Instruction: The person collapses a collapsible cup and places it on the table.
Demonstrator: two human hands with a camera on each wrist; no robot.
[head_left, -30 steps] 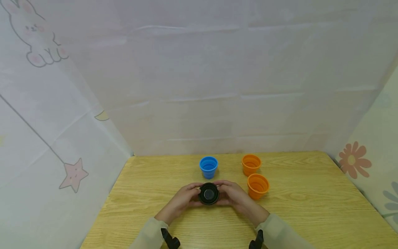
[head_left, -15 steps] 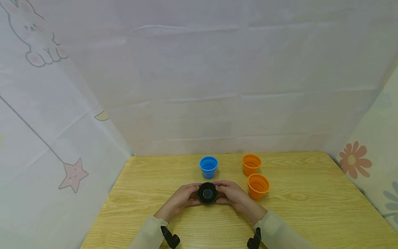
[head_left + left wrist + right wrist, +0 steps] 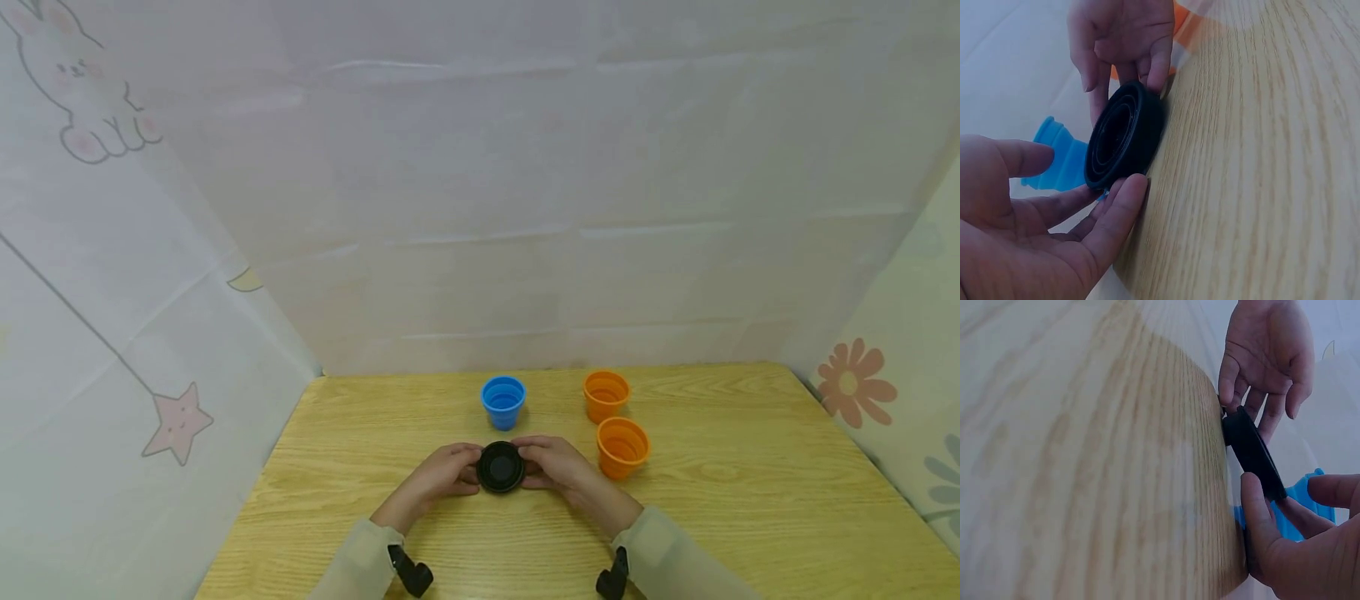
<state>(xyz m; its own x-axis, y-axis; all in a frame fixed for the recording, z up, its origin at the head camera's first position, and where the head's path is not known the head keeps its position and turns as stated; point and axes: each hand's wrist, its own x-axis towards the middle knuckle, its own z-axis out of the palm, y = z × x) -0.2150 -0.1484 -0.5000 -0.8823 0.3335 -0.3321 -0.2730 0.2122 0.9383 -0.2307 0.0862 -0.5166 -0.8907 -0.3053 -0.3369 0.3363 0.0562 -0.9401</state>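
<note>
A black collapsible cup (image 3: 501, 467), folded into a flat ringed disc, is between both hands at the front middle of the table. In the left wrist view the cup (image 3: 1125, 134) shows its concentric rings, and the left hand (image 3: 1054, 225) touches its near edge with extended fingers, the thumb held off it. From the other side the right hand (image 3: 558, 468) touches the edge with its fingers, its thumb also apart. The right wrist view shows the cup (image 3: 1254, 453) side-on, low over the table, with the right hand (image 3: 1310, 550) at its lower end.
Behind the hands a blue collapsible cup (image 3: 503, 404) stands unfolded. Two orange cups, one farther back (image 3: 606, 397) and one nearer (image 3: 622, 448), stand to the right, the nearer close to the right hand. The wooden table (image 3: 750, 500) meets a fabric backdrop (image 3: 525, 208).
The black cup has become flatter, its inside rings now pressed level. It has shifted slightly left, and the thumbs have drawn back from its rim. The other cups have stayed put.
</note>
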